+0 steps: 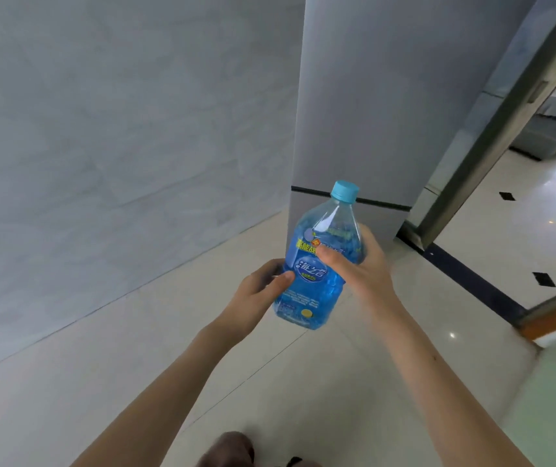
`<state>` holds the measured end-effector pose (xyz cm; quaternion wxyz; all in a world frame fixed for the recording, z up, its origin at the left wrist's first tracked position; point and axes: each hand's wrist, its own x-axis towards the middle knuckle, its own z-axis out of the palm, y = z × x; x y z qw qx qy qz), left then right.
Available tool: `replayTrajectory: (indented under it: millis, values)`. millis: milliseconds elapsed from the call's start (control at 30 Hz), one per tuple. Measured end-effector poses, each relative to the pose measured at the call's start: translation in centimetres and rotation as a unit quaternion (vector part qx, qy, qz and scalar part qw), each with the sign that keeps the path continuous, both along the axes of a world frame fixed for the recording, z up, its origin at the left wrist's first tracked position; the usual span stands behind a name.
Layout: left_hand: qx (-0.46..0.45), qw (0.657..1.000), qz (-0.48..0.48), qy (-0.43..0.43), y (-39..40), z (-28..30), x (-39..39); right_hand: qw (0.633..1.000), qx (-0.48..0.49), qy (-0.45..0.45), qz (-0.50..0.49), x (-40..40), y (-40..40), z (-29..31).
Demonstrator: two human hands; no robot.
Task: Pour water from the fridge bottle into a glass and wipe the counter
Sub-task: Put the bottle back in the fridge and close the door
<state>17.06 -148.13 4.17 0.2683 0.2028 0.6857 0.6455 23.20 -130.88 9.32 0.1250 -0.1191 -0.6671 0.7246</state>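
Bottle (317, 264) at frame centre: clear blue-tinted plastic, rounded shoulders, glossy blue label with white and yellow print, ridged light-blue cap (345, 190) screwed on. It tilts, cap toward 1 o'clock, held in the air above the floor. Left hand (259, 291) grips the lower body from 9 o'clock, thumb curled across the label; its other fingers are hidden behind the bottle. Right hand (361, 261) wraps the upper body from 3 o'clock, thumb lying over the yellow print, fingertips out of sight round the far side. Liquid level hard to read through the tinted plastic. Fridge (371, 112) at 12 o'clock: matte grey, flat doors shut, dark seam between upper and lower door; its top is cut off by the frame. Wall (118, 146) from 9 to 11 o'clock, pale grey, faintly marbled. Floor (202, 348) of glossy cream tile. Doorway frame (505, 129) at 2 o'clock, dark metal; the room beyond is blurred.
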Motion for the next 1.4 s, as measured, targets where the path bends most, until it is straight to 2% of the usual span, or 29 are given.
replayTrajectory:
  millis: [367, 800, 1100, 1267, 1400]
  values:
    - [-0.002, 0.999, 0.039, -0.001, 0.9, -1.9, -12.7, 0.999, 0.011, -0.002, 0.04, -14.3, 1.0, -1.7]
    - [0.015, 0.999, -0.022, 0.042, 2.3, 2.3, -35.8, 0.998, 0.012, 0.055, -0.017, -35.5, 1.9, 2.2]
    - [0.028, 0.998, -0.046, -0.011, 5.8, 0.4, -44.8, 0.999, 0.014, 0.031, -0.023, -44.4, 5.2, 0.6]
    - [-0.008, 0.999, -0.043, 0.022, 9.6, 0.7, -49.8, 0.999, 0.023, 0.021, -0.002, -49.8, 9.1, 0.4]
    - [-0.019, 0.999, -0.023, 0.015, 12.2, 2.0, -53.6, 0.999, 0.031, 0.031, 0.018, -54.1, 11.7, 1.1]
